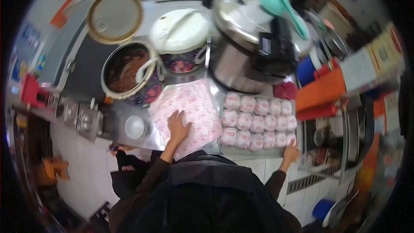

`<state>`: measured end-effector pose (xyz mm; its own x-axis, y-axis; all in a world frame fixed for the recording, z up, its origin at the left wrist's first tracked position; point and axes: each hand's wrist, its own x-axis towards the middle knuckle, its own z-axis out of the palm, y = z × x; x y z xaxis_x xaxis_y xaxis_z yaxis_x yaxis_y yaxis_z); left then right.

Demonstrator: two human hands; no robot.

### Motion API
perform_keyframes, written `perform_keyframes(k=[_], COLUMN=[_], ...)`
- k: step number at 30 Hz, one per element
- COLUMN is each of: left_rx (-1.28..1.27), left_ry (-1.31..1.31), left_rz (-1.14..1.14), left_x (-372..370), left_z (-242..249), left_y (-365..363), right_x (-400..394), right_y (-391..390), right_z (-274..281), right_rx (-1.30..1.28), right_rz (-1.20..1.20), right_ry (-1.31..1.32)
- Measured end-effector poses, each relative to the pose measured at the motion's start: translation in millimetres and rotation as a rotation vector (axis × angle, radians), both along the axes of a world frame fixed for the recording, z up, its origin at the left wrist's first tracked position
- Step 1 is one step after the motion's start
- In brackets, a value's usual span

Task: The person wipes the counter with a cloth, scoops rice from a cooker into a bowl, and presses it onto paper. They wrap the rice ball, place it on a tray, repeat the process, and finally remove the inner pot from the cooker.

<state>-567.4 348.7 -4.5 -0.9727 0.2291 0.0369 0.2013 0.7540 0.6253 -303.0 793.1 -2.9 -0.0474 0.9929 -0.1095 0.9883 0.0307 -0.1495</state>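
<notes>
My left hand (pixel 177 128) lies with spread fingers on a sheet of pink-and-white printed wrapping paper (pixel 196 103) on the steel counter. At the tray's front right corner, my right hand (pixel 291 153) has its fingers closed around the end paper-wrapped bundle (pixel 290 140). Several round bundles (pixel 244 121) in white paper with red print fill the tray (pixel 258 151) in rows. Left of the sheet stands a small white bowl (pixel 135 127). Behind it, an open pot (pixel 125 71) holds a reddish-brown food, with a pale handle resting over its rim.
A white-lidded patterned pot (pixel 180 32) and a large steel cooker (pixel 237 26) with a turquoise scoop (pixel 278 6) on its lid stand behind the paper. A round lid (pixel 114 15) leans at the back left. Steel containers (pixel 88 121) line the left edge; an orange shelf (pixel 321 88) juts in right.
</notes>
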Motion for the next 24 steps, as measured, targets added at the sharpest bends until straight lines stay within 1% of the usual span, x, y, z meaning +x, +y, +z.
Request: perform_keyframes(k=[1, 2, 3, 5, 7, 9, 10, 11, 12, 13, 14, 15, 16, 17, 19, 21, 23, 24], left_rx=[0.234, 0.456, 0.563, 0.476, 0.320, 0.271, 0.276, 0.285, 0.465, 0.639, 0.489, 0.413, 0.337, 0.260, 0.264, 0.315, 0.642, 0.979], left_ry=[0.058, 0.124, 0.094, 0.354, 0.683, 0.716, 0.629, 0.541, 0.354, 0.167, 0.010, -0.061, -0.135, -0.207, -0.363, -0.178, 0.057, 0.016], left_rz=[0.029, 0.069, 0.233, 0.434, 0.705, 1.009, 1.126, 1.233, 1.193, 1.130, 1.019, 0.981, 0.938, 0.889, 0.937, 0.994, 1.158, 1.150], left_x=[-5, -5, 5, 17, 20, 20, 20, 20, 19, 15, 14, 12, 12, 10, -5, -2, -3, -8], left_z=[-10, -15, 26, 38, 20, -1, 7, 18, -10, -43, -48, -35, -10, 5, -54, -38, -107, -93], left_y=[-7, -16, -14, -34, -65, -104, -118, -131, -157, -186, -201, -201, -198, -195, -216, -203, -208, -204], right_x=[-6, -22, -40, -89, -163, -226, -252, -278, -306, -338, -374, -410, -447, -477, -513, -528, -517, -517], right_y=[-3, -22, -38, -66, -123, -209, -250, -285, -310, -334, -354, -373, -390, -404, -425, -432, -438, -439], right_z=[4, 16, 33, 59, 62, 102, 117, 134, 161, 179, 188, 191, 190, 186, 175, 165, 188, 189], right_rx=[0.070, 0.403, 0.480, 0.599, 0.576, 0.087, -0.002, 0.027, 0.114, 0.134, 0.229, 0.327, 0.449, 0.562, 0.548, 0.465, 0.413, 0.355], right_rz=[-0.032, -0.006, 0.142, 0.413, 0.959, 1.326, 1.442, 1.553, 1.716, 1.807, 1.877, 1.941, 2.046, 2.102, 2.198, 2.244, 2.293, 2.293], right_ry=[-0.086, -0.141, -0.010, 0.310, 0.773, 0.879, 0.967, 1.076, 1.115, 1.166, 1.105, 1.035, 0.684, 0.318, -0.066, -0.124, -0.205, -0.220])
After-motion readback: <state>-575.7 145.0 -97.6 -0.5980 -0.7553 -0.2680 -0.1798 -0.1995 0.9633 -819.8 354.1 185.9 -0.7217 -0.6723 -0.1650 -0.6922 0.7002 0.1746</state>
